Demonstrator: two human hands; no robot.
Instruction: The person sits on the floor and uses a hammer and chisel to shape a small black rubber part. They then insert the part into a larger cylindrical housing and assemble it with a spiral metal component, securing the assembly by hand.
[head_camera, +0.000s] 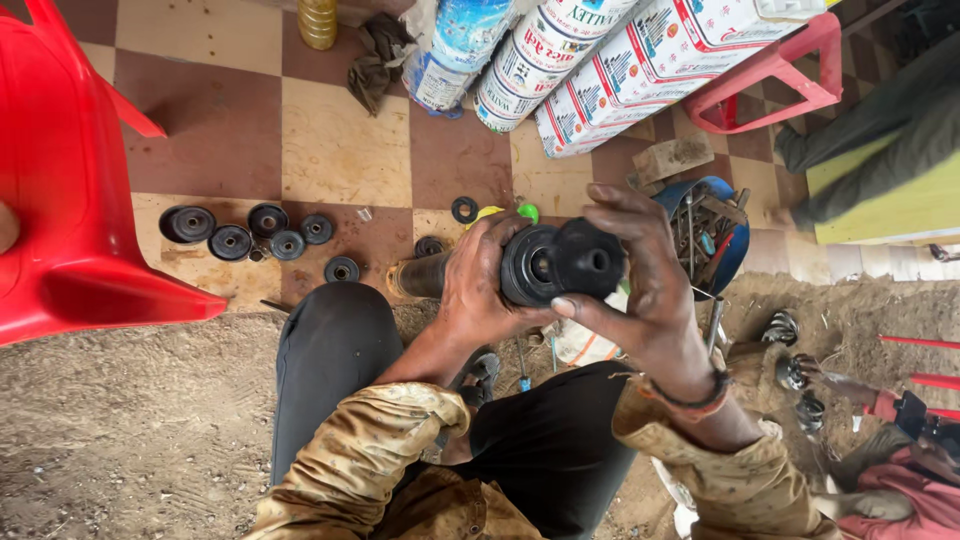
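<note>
Well beyond the gripping hands, at the far edge of the tiled floor, three filled sacks lean side by side: a blue-and-white printed sack on the left, a white sack with red and blue print in the middle, and a larger white sack with red lettering bands on the right, against a red stool.

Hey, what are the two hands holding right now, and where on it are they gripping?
The left hand wraps the dark cylindrical part near its wide black end. The right hand pinches a black rubber disc by its rim, against that end.
</note>
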